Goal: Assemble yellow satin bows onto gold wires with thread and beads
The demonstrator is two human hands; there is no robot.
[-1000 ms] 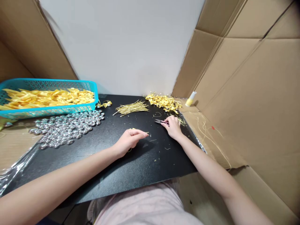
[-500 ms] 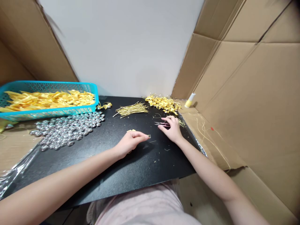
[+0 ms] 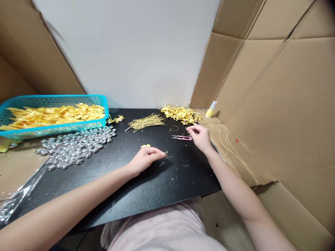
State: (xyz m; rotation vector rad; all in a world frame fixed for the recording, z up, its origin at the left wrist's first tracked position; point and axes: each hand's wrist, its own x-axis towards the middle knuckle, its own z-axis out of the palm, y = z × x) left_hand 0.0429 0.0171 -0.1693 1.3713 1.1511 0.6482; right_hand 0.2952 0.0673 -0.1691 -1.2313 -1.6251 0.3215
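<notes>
My left hand [image 3: 145, 159] is closed over the black tabletop, thumb and forefinger pinched together. It holds a yellow ribbon bow [image 3: 145, 146], mostly hidden behind the fingers, with a thin gold tie end [image 3: 166, 152] poking out at the fingertips. A pair of pink-handled thread snips [image 3: 181, 137] lies on the table between my hands, blades to the left. Just right of the snips' handle end is my right hand [image 3: 201, 138], its fingers curved and a little apart from the thumb, with nothing visible in them.
A turquoise basket [image 3: 60, 129] of yellow ribbon pieces stands at the left, behind many silver beads [image 3: 75, 146]. Gold twist ties [image 3: 146, 122] lie at the back centre, near a pile of finished-looking bows [image 3: 180, 114]. A thread cone [image 3: 211, 109] stands on cardboard at right.
My right hand has let go of the snips and moved right and slightly back, leaving them on the table. My left hand stays nearly in place with the ribbon bow.
</notes>
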